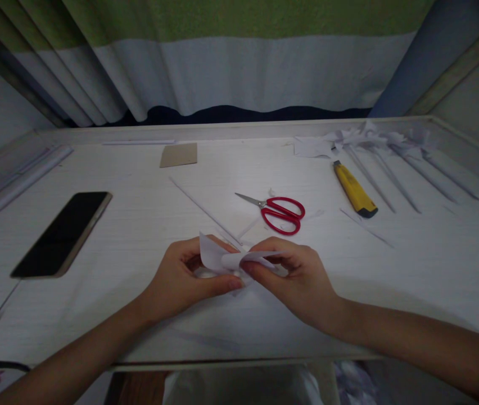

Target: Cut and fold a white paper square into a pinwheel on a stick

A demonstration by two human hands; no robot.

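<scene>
Both hands meet over the near middle of the white table, closed on one folded piece of white paper (214, 254) with flaring, petal-like flaps. My left hand (184, 270) pinches its left side, thumb along the lower edge. From the right, my right hand (296, 275) presses the paper between thumb and fingers. A thin rolled paper stick (206, 211) slants away from behind the paper; whether it is joined to it is hidden. Just beyond my right hand lie red-handled scissors (284, 215), closed, blades pointing left, with small paper scraps around them.
A yellow utility knife (355, 190) lies to the right, near several paper flowers on sticks (385, 171). At left are a black phone (62, 233) and rolled paper (31, 177). A cardboard square (179, 155) sits far back. Below the table edge stands a pale bin (242, 388).
</scene>
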